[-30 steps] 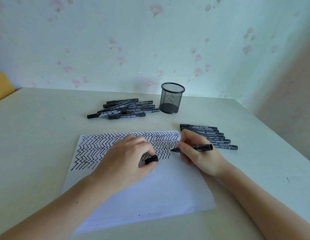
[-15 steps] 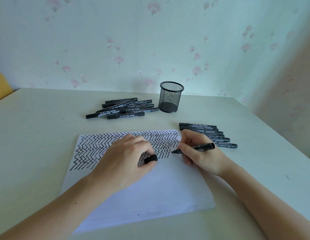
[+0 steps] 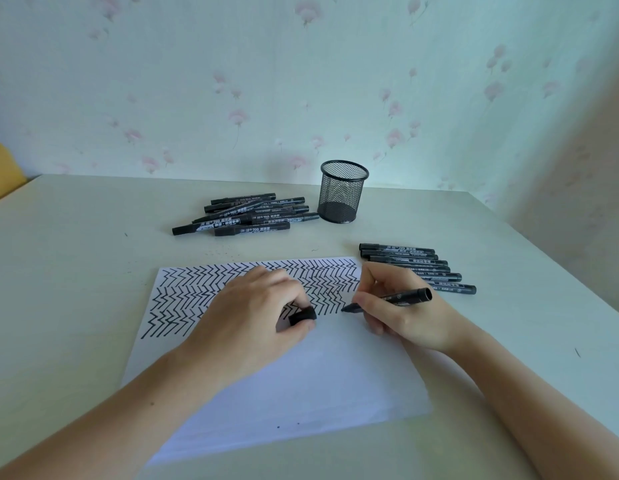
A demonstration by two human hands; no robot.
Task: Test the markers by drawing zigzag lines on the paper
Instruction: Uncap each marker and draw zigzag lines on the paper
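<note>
Black markers (image 3: pixel 244 216), apparently heaped, beside mesh cup (image 3: pixel 343 192).

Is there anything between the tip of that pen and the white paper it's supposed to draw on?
Nothing visible. The right hand holds the uncapped marker with its tip at the paper, at the right end of the zigzag rows. The left hand, holding the cap, rests on the sheet left of the tip, not in its way.

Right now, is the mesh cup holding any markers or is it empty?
Empty. The mesh cup stands upright, and its bare bottom shows through the mesh; the markers lie on the table in two groups outside it.
</note>
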